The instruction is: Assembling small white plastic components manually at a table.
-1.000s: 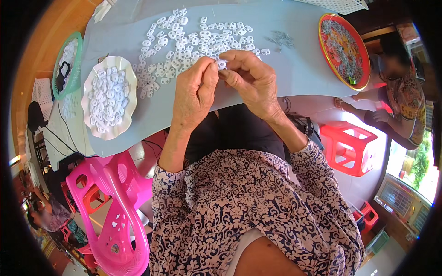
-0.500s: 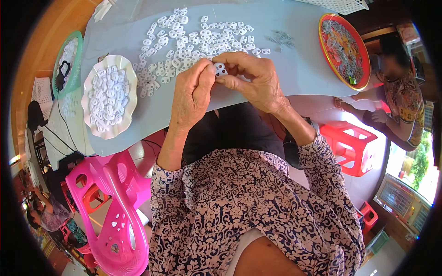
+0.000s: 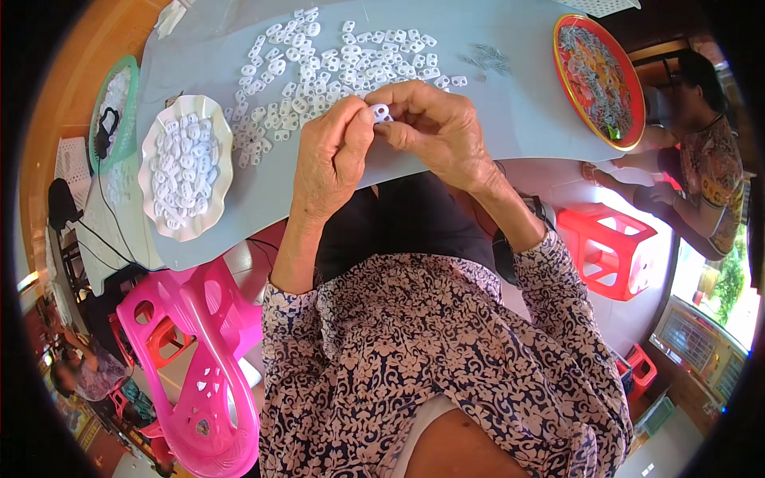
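Observation:
Over the near edge of the table, my two hands meet at a small white plastic piece (image 3: 380,111) with holes in it. My left hand (image 3: 333,155) is closed, thumb pressed to the forefinger, at the left side of the piece. Thumb and forefinger of my right hand (image 3: 442,131) pinch it from the right. The fingers partly cover it, and any finer part between them is too small to make out. Just beyond my hands, many similar white pieces (image 3: 343,72) lie loose on the grey-blue tabletop (image 3: 526,111).
A scalloped white dish (image 3: 225,171) of white pieces stands at left, near a green basket (image 3: 131,76). Small metal parts (image 3: 488,58) lie farther right, with more in a red tray (image 3: 640,119). A pink chair (image 3: 247,398) and red stool (image 3: 610,247) flank me. Another person (image 3: 709,167) sits right.
The white piece has turned between my fingers, so its holes show differently. Both hands stay nearly in place. The view has shifted slightly, and the person at right holds a different posture.

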`<state>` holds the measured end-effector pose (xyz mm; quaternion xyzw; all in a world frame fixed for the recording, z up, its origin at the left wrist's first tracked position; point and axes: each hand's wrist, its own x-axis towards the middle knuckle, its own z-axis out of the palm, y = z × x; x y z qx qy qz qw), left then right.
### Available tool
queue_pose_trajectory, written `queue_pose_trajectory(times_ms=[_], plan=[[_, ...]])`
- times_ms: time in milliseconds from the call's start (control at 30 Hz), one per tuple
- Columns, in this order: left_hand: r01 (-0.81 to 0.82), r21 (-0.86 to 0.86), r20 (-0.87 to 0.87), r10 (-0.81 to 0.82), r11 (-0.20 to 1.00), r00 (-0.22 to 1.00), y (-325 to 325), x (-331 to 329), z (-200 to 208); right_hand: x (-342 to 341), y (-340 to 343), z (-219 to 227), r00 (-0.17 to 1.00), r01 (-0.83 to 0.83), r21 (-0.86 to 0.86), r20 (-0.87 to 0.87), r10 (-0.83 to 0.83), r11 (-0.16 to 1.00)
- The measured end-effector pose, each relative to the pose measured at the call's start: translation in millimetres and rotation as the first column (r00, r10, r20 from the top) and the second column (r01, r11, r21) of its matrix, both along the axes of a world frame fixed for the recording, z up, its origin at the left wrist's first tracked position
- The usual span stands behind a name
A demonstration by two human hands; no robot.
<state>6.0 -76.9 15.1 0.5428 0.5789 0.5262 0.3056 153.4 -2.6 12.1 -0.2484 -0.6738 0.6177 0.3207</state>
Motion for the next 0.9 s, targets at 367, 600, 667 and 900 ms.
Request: queue_pose_trajectory(times_ms=[367, 600, 667, 900], plan=[[0.039, -0.023, 0.024, -0.039, 0.999, 0.999, -0.4, 0.8, -1.1, 3.4, 0.3, -4.8, 0.996, -0.054, -0.086, -0.078, 0.047, 0.995], [0.042, -0.041, 0.053, -0.040, 0.998, 0.998, -2.1, 2.5, -0.3, 4.1, 0.5, -3.2, 0.996, -0.061, -0.055, -0.073, 0.057, 0.997], [0.036, -0.033, 0.044, -0.034, 0.999, 0.998, -1.8, 3.6, -0.8, 4.3, -0.1, -3.2, 0.996, -0.063, -0.063, -0.072, 0.059, 0.996], [0.019, -0.023, 0.043, -0.018, 1.000, 0.999, 2.3, 5.1, -1.3, 5.2, -2.9, -3.9, 1.000, -0.003, -0.037, -0.010, 0.003, 0.999]])
